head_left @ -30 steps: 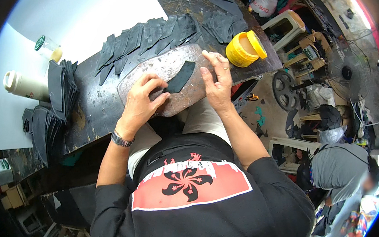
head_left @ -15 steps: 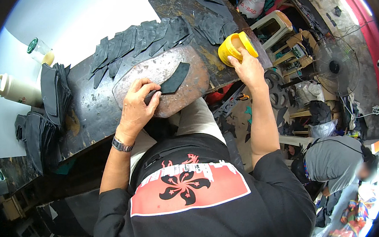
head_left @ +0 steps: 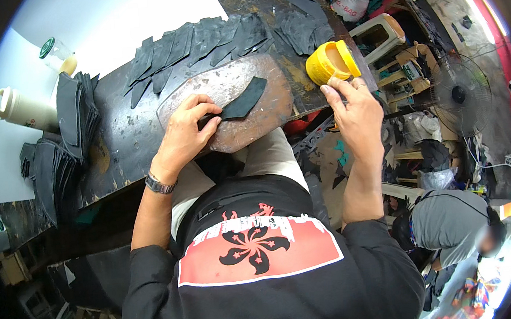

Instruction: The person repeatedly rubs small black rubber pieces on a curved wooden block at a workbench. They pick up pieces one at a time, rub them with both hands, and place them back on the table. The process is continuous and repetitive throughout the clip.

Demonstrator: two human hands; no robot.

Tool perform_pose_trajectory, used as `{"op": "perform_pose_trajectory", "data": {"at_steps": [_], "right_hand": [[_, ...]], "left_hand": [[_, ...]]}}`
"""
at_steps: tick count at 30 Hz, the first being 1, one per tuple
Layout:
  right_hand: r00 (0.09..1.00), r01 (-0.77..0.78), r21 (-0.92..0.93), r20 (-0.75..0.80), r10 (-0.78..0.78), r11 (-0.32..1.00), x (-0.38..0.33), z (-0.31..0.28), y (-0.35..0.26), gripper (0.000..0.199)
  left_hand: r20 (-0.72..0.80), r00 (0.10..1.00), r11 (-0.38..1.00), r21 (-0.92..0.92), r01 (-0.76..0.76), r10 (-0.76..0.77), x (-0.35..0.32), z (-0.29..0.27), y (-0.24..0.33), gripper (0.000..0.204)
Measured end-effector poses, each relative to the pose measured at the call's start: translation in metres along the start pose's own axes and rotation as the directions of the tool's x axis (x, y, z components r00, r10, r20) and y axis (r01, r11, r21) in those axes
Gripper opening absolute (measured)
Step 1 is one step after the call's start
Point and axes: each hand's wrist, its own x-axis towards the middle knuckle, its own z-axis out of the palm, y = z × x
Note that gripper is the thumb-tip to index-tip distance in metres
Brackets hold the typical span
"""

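Note:
My left hand [head_left: 184, 129] pinches the left end of a curved black piece [head_left: 247, 100], leather-like, between thumb and fingers. The piece lies on a worn, brownish slab [head_left: 275, 111] at the table's front edge. At the right, a yellow tub [head_left: 319, 66] with pale yellowish contents lies tilted toward me near the table's corner. My right hand [head_left: 357, 114] is just in front of the tub's mouth, with thumb and fingertips drawn close together. Whether anything small is between those fingers I cannot make out.
Overlapping black pieces [head_left: 198, 41] lie in a row behind the slab. Black stacks [head_left: 72, 117] stand at the left beside a cream jug [head_left: 23, 109] and a green-lidded jar [head_left: 55, 54]. A fan [head_left: 459, 92] and a bending person [head_left: 452, 219] are at the right.
My right hand has drawn back out of the yellow tub toward me, its fingers coming together. My left hand stays on the black piece. The whole view has shifted slightly.

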Motion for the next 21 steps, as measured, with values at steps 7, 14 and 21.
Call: {"op": "perform_pose_trajectory", "data": {"at_steps": [7,14,21], "right_hand": [[0.913,0.348,0.599,-0.041,-0.407,0.721,0.014,0.054,-0.023,0.046],[0.930,0.295,0.117,0.191,-0.313,0.948,-0.001,0.139,-0.007,0.066],[0.910,0.383,0.018,0.169,-0.380,0.924,-0.035,0.126,-0.034,0.076]], "left_hand": [[-0.054,0.998,1.000,0.008,-0.013,0.014,-0.004,0.005,-0.001,0.017],[-0.063,0.998,1.000,0.007,0.000,0.001,-0.006,0.007,-0.002,0.017],[-0.081,0.997,1.000,0.008,-0.002,0.002,-0.006,0.008,-0.001,0.018]]}}
